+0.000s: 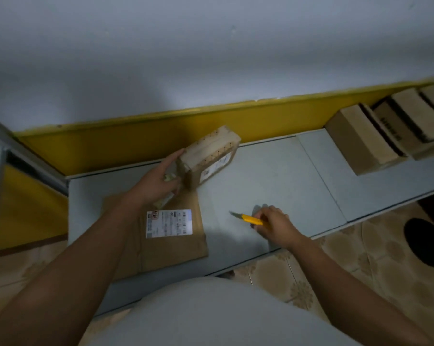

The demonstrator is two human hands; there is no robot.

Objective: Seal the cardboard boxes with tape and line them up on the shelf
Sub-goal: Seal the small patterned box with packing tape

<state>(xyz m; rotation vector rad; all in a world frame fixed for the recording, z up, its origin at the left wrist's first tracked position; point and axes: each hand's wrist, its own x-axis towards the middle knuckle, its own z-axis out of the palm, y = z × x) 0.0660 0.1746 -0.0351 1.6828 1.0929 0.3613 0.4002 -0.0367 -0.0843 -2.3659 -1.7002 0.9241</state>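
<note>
Cardboard box (211, 153) is in my left hand (158, 181), tipped up near the back of the shelf (273, 176). My fingers wrap round its near end. Its long side points away from me, up and to the right. My right hand (275, 226) grips a yellow knife (252, 219) low over the shelf, with the blade pointing left. The row of boxes (375, 136) stands well off to the right. My right hand is nearer to that row, but my left hand has the box, so I think the box must go right. A flat parcel (171, 245) lies under my left wrist.

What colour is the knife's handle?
Yellow; the knife shows best in the head view.
</note>
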